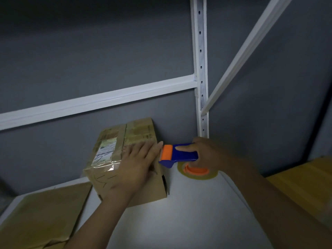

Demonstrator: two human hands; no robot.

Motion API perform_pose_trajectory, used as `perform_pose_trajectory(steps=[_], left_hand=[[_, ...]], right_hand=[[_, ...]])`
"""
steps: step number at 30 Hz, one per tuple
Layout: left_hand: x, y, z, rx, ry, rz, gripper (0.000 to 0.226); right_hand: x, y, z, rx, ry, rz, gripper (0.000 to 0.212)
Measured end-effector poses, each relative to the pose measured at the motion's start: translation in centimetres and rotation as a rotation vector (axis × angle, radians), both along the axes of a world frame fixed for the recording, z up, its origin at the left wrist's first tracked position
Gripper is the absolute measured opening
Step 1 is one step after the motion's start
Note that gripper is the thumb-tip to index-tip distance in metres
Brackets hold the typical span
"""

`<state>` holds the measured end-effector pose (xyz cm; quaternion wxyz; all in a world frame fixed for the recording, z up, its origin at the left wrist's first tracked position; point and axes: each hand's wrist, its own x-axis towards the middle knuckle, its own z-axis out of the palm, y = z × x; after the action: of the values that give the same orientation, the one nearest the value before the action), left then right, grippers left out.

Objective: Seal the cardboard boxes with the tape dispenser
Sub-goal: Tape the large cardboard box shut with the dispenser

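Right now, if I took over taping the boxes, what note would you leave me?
Left hand: flat on top of the box, pressing it down on the table.
Right hand: grips the dispenser, its orange end at the box's top right edge, by the left fingertips.
Done: shiny tape already crosses the box top.
Left: the box's right end gapes a little, so it probably needs tape over it. A second box lies at the table's near left; I can't tell if it's sealed.
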<state>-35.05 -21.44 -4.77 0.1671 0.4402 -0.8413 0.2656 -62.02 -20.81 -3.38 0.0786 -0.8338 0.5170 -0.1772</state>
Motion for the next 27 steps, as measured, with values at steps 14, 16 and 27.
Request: perform_pose_trajectory(steps=[14, 16, 27], left_hand=[[0.5, -1.2, -0.1, -0.047, -0.004, -0.002, 0.059], [0.5, -1.3, -0.2, -0.028, -0.002, -0.012, 0.063], [0.3, -0.8, 0.6, 0.149, 0.043, 0.046, 0.074]], right_hand=[[-2.0, 3.0, -1.9, 0.065, -0.177, -0.080, 0.079], [-2.4, 3.6, -2.0, 0.040, -0.116, -0.087, 0.080], [3.1, 4.0, -1.9, -0.018, 0.051, -0.124, 0.067]])
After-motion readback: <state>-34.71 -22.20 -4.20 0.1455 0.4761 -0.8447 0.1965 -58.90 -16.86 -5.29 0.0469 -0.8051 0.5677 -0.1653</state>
